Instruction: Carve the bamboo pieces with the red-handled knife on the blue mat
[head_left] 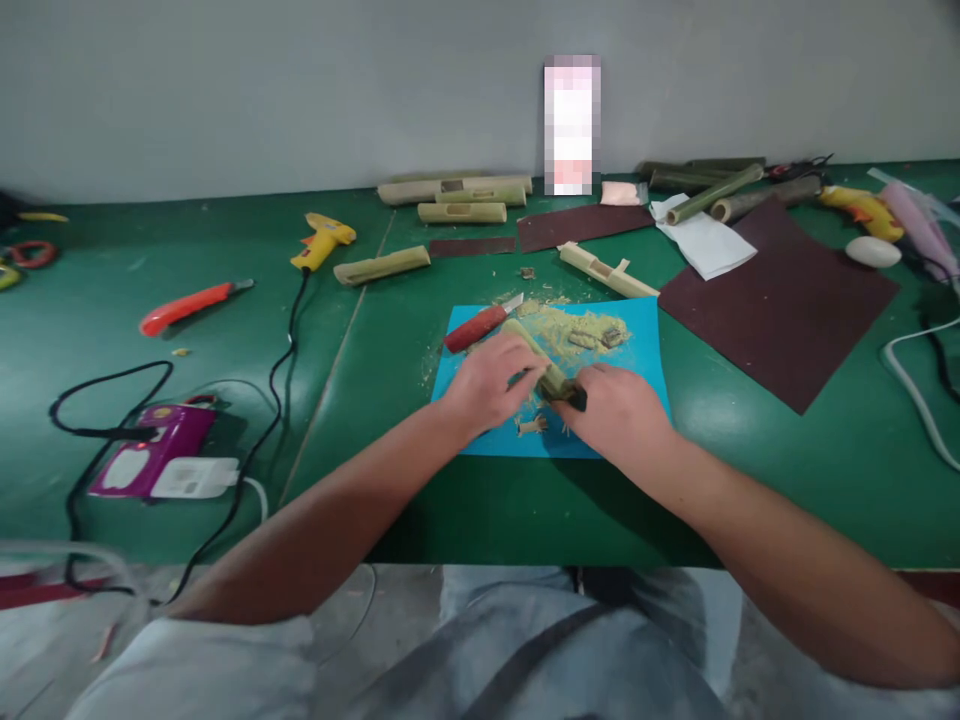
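My left hand (495, 378) is closed around a short length of bamboo (523, 335), which points away to the upper left. At the bamboo's near end, my right hand (619, 412) pinches a small dark piece (577, 398) that looks like folded sandpaper. Its fingertips touch the bamboo there, partly hidden. Both hands are over a blue sheet (495, 440) strewn with pale green dust (570, 325) and small bamboo scraps (532, 426). A red-handled knife (480, 325) lies on the sheet, just beyond my left hand.
Cut bamboo tubes (461, 212) lie toward the wall, one notched tube (607, 270) nearer. Dark brown sheets (780, 310) lie right. A yellow glue gun (326, 240), red cutter (187, 308) and purple power strip (161, 450) with trailing cords are left. A phone (572, 125) leans against the wall.
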